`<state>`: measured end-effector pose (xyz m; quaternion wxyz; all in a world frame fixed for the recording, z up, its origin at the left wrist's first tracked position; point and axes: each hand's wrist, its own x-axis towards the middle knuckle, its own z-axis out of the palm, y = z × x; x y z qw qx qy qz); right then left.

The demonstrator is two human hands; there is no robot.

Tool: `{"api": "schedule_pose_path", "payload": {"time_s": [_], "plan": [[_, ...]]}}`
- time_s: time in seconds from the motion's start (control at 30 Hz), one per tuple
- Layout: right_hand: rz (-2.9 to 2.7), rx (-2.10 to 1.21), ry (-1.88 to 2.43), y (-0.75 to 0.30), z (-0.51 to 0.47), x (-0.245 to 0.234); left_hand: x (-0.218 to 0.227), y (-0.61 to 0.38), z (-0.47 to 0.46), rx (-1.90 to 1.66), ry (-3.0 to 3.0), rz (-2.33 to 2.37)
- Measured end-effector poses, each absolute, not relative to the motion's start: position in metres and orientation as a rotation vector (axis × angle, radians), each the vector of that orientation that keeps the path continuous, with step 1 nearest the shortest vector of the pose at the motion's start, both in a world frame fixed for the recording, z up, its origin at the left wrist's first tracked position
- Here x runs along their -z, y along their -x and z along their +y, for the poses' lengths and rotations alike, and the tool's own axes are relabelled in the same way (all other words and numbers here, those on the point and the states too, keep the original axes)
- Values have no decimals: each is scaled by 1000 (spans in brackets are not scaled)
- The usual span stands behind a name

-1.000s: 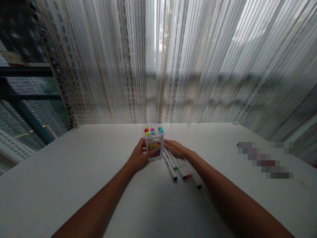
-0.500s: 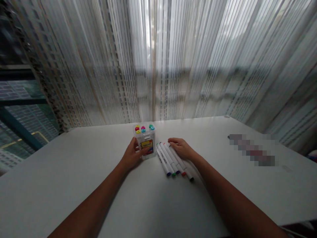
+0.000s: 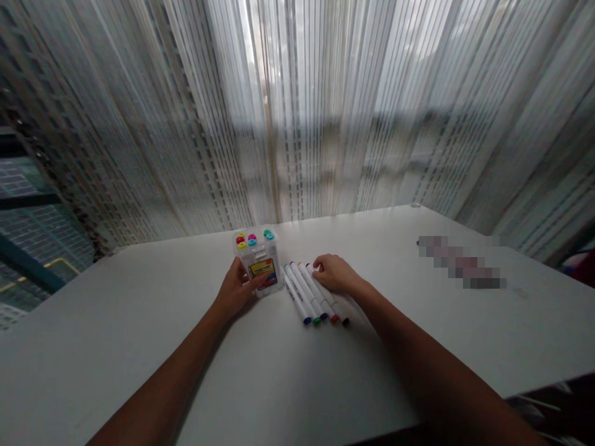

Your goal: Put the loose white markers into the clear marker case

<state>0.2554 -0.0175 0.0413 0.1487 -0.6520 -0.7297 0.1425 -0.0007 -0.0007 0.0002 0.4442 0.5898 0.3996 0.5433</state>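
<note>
My left hand (image 3: 235, 289) grips a clear plastic marker box (image 3: 260, 251) by its lower left side, thumb across the yellow label on the front. The box stands upright on the table, and coloured marker caps in pink, yellow, blue and green show at its top. To the right of the box, several white markers (image 3: 309, 294) lie side by side, their blue, green, red and black ends toward me. Beside the far end of the black-ended marker (image 3: 331, 299) rests my right hand (image 3: 338, 274), fingers loosely curled with a gap between thumb and forefinger, holding nothing.
A white table (image 3: 209, 396) spreads out under both arms. Striped sheer curtains (image 3: 307, 124) hang behind its far edge. On the right side of the table lies a pixelated, blurred item (image 3: 460, 263). Dark things show past the front right edge.
The whole view has shifted, so the box, markers and hands appear further left. My right hand's fingers have curled in more near the markers' far ends. My left hand keeps its grip.
</note>
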Motion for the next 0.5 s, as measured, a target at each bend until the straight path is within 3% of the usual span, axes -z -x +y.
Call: {"api": "schedule_pose_path", "payload": {"time_s": [0.5], "plan": [[-2130, -394, 1911, -249, -23, -45, -3, -1, -1, -1333, -1473, 996]]}}
